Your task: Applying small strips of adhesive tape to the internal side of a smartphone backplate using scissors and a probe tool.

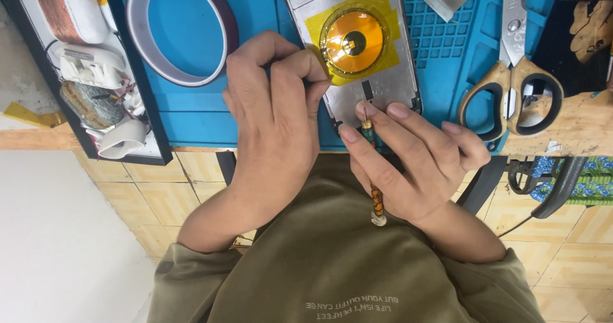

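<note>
Head view: we see an opened phone (357,48) lying back-up on the blue work mat (191,115), at 12 o'clock from our chest, its lower edge near the table edge. A round copper coil under yellow tape (353,41) sits mid-body.

Our left hand (271,115) rests on the phone's lower left corner, fingers curled shut round sth thin & dark; can't tell what it is. Our right hand (415,163) pinches a slim screwdriver (371,163) w/ thumb, index & middle finger, tip touching the phone's lower mid section.

Handling, as we judge it: the phone is light, stiff, thin, prob. fragile inside — coil & flex parts tear easily. Best held by its metal side edges, not the taped centre. The screwdriver is light, narrow; grip near the tip for control.

A tape roll (182,32) lies at 10 o'clock, scissors (514,74) at 2 o'clock, a parts tray (89,67) far left.
</note>
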